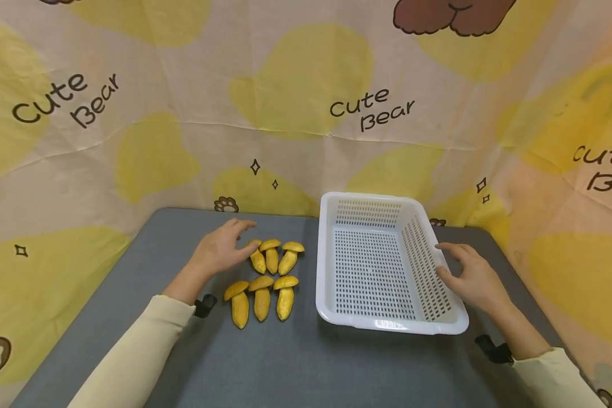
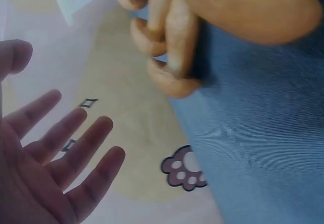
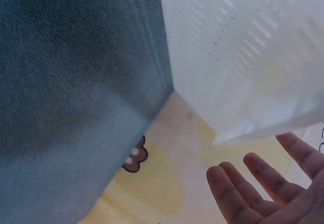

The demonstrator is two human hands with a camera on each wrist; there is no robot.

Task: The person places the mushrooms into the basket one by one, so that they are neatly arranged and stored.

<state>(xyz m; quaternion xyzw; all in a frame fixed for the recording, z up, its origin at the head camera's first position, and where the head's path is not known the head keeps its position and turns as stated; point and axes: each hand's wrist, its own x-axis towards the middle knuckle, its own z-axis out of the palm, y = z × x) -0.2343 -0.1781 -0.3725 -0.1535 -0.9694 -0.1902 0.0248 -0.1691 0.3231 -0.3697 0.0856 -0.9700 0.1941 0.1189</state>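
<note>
Several yellow-brown toy-like mushrooms lie on the grey table in two rows, among them a front-row mushroom (image 1: 240, 306) and a back-row mushroom (image 1: 288, 258). Over the left end of the back row hovers my left hand (image 1: 221, 246), partly hiding the leftmost mushroom (image 1: 258, 262) there. Its fingers are spread and nothing is in them, as the left wrist view also shows this hand (image 2: 55, 168). A white perforated plastic basket (image 1: 392, 325) stands right of the mushrooms. Beside its right rim is my right hand (image 1: 475, 279), fingers relaxed and holding nothing; whether a fingertip touches the rim I cannot tell.
The grey table (image 1: 306, 368) runs back to a hanging cloth (image 1: 285, 85) printed with yellow patches and "Cute Bear" lettering. The basket's back rim stands close to this cloth. A dark wrist strap piece (image 1: 205, 306) sits at the left wrist, another strap piece (image 1: 493, 349) at the right.
</note>
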